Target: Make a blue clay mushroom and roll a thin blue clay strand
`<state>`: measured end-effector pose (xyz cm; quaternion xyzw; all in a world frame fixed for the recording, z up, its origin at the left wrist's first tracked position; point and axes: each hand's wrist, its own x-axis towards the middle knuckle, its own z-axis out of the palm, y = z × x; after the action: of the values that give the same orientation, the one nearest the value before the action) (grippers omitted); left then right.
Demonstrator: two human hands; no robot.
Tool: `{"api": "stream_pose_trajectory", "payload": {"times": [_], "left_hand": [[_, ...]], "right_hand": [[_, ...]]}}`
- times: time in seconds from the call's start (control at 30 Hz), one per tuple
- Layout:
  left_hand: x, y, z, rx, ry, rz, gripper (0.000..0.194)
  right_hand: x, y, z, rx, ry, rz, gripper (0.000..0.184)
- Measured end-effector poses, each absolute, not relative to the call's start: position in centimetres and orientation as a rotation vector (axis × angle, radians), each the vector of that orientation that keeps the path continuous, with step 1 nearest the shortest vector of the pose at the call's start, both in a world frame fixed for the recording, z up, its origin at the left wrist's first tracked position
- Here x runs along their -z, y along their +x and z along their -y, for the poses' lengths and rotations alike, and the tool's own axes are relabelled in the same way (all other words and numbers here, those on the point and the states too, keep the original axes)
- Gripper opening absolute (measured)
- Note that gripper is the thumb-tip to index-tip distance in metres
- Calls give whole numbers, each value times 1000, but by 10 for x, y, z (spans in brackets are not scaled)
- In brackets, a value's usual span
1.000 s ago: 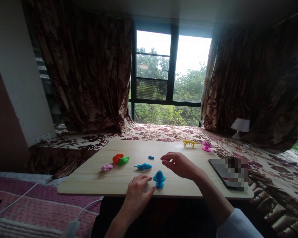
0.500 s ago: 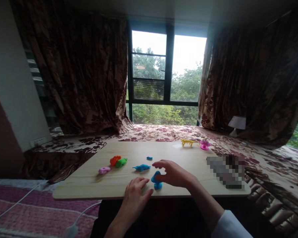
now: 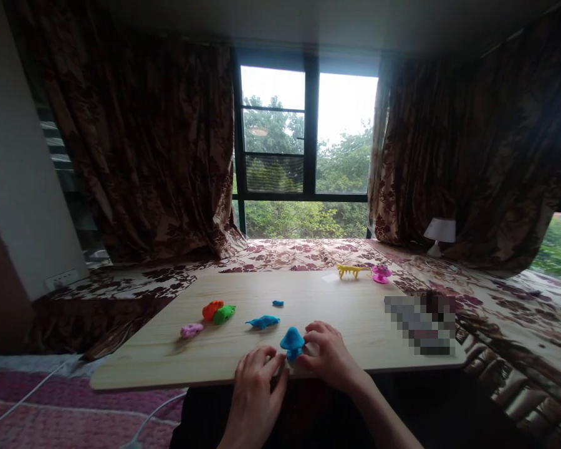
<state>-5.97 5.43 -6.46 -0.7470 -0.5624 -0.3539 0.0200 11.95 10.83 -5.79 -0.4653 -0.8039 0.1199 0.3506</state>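
Note:
A blue clay mushroom (image 3: pixel 292 342) stands upright near the front edge of a light wooden board (image 3: pixel 364 312). My left hand (image 3: pixel 256 381) lies at the board's front edge with its fingertips at the mushroom's stem from the left. My right hand (image 3: pixel 328 354) is curled against the stem from the right. Both hands pinch the mushroom's base between them. Just behind it lies a blue clay animal (image 3: pixel 263 322), and a small blue clay bit (image 3: pixel 277 303) sits further back.
On the board's left lie an orange clay piece (image 3: pixel 212 308), a green one (image 3: pixel 224 313) and a pink one (image 3: pixel 191 330). A yellow comb-like tool (image 3: pixel 351 270) and a magenta tool (image 3: pixel 381 273) sit at the far right corner. A white lamp (image 3: pixel 439 235) stands on the floral ledge.
My right hand came down from above the board to the mushroom's stem. My left hand closed in on it from the left. The view tilted slightly.

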Motion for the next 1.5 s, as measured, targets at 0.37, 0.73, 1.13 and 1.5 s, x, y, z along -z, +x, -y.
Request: {"api": "stream_pose_trajectory", "payload": {"times": [0.37, 0.73, 1.13, 1.5], "left_hand": [[65, -59, -56, 1085, -2314, 1716, 26], [63, -61, -65, 1126, -2274, 1741, 27], [51, -38, -85, 1101, -2376, 1690, 30], [58, -19, -87, 968, -2547, 1587, 41]], "right_hand": [[50, 113, -110, -308, -1161, 2118, 16], [55, 141, -131, -202, -1359, 1986, 15], [-8, 152, -137, -216, -1262, 2044, 27], [-6, 137, -143, -252, -1256, 2313, 24]]}}
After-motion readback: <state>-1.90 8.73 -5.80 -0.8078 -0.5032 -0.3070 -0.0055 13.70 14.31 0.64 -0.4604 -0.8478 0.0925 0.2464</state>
